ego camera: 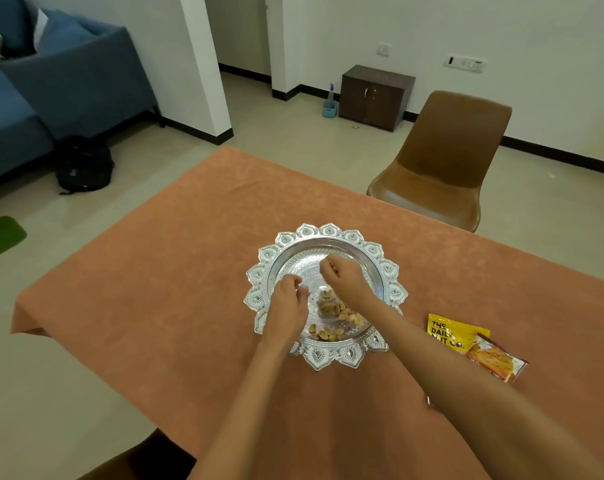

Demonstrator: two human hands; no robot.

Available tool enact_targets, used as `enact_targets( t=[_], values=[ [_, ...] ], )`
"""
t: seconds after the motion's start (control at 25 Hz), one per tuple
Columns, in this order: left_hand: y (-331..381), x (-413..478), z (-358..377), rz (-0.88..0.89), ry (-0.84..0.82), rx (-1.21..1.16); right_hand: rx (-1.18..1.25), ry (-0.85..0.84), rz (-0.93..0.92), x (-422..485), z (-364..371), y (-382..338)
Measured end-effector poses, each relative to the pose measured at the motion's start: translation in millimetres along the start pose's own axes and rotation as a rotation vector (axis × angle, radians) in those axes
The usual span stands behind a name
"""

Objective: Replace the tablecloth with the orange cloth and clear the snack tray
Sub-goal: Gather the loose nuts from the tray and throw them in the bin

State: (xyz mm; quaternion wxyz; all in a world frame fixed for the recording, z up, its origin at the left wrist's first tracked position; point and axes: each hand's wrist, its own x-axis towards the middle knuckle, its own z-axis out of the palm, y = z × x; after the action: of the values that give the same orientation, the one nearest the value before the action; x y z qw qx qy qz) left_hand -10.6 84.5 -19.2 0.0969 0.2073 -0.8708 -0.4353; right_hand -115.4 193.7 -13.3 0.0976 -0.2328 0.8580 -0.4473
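An orange cloth (175, 271) covers the table. On it stands an ornate silver tray (387, 268) with a petal-shaped rim. A small pile of nuts (335, 311) lies in the tray's near half. Both hands are over the tray. My left hand (286, 306) has its fingers curled together at the tray's left side; whether it holds a nut is hidden. My right hand (345, 277) hovers over the tray's middle with nuts pinched in its curled fingers.
A yellow nut packet (449, 332) and an orange snack packet (498, 362) lie on the cloth right of the tray. A brown chair (442, 161) stands at the table's far right. A blue sofa (51, 81) and a black bag (84, 164) are at left.
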Motion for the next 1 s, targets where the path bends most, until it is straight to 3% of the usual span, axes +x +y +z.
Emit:
enact_targets(
  t=[0.04, 0.12, 0.2, 0.24, 0.36, 0.56, 0.68, 0.8, 0.92, 1.0],
  values=[
    [6, -1, 5, -0.092, -0.009, -0.15, 0.158, 0.049, 0.081, 0, -4, -3],
    [25, 0, 17, -0.435, -0.073, -0.743, 0.455, 0.123, 0.242, -3, -3, -13],
    [43, 4, 26, -0.668, -0.132, -1.277, 0.533, 0.219, 0.328, -10, 7, -22],
    [48, 7, 31, -0.712, -0.147, -1.401, 0.511, 0.265, 0.336, -15, 12, -25],
    [55, 9, 36, -0.699, -0.149, -1.535, 0.455, 0.351, 0.292, -26, 22, -33],
    [55, 9, 34, -0.657, -0.163, -1.762, 0.444, 0.339, 0.172, -31, 23, -45],
    [56, 13, 30, -0.73, -0.146, -1.794, 0.555, 0.356, 0.124, -29, 20, -45],
    [54, 18, 26, -0.81, -0.113, -1.815, 0.711, 0.303, 0.116, -23, 14, -44],
    [51, 21, 24, -0.827, -0.052, -1.985, 0.816, 0.321, 0.127, -16, 7, -43],
    [48, 21, 18, -0.81, -0.037, -2.086, 0.719, 0.377, 0.197, -18, 0, -32]
  ],
)
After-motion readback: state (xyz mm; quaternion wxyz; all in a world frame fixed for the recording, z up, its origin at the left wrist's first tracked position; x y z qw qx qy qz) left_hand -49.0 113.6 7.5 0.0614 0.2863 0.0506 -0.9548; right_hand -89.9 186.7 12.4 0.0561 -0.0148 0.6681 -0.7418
